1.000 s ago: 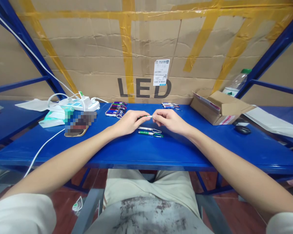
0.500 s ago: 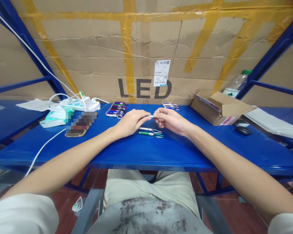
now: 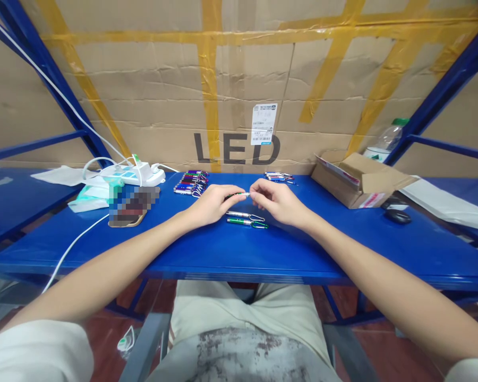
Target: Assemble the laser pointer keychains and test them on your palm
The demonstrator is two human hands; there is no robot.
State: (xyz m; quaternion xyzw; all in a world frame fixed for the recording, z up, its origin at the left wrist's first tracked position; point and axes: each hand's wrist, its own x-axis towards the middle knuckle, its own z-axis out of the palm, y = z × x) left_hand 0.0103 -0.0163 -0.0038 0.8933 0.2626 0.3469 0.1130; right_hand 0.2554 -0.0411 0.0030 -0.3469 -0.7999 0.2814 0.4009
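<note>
Between thumb and fingers, my left hand (image 3: pixel 212 206) grips a small green keychain flashlight (image 3: pixel 245 194), most of its barrel hidden. Its silver end points right, where my right hand (image 3: pixel 279 201) closes its thumb and fingertips around it. Just below the hands, a silver keychain flashlight (image 3: pixel 237 214) and a green keychain flashlight (image 3: pixel 239 222) lie side by side on the blue table (image 3: pixel 207 254), their clips to the right. Behind my left hand sits a row of several coloured keychain flashlights (image 3: pixel 187 183). A smaller group of flashlights (image 3: pixel 276 176) lies beyond my right hand.
An open cardboard box (image 3: pixel 338 183) stands at the right, with a black mouse (image 3: pixel 397 216) and a plastic bottle (image 3: pixel 390 139) near it. At the left are a power strip (image 3: pixel 119 172), a tissue pack (image 3: pixel 91 196) and a blurred phone (image 3: pixel 133 207). A large carton (image 3: pixel 159 101) closes off the back.
My right hand has turned slightly at the silver end, its fingers more curled over it. My left hand keeps its hold. The whole view has shifted down a little.
</note>
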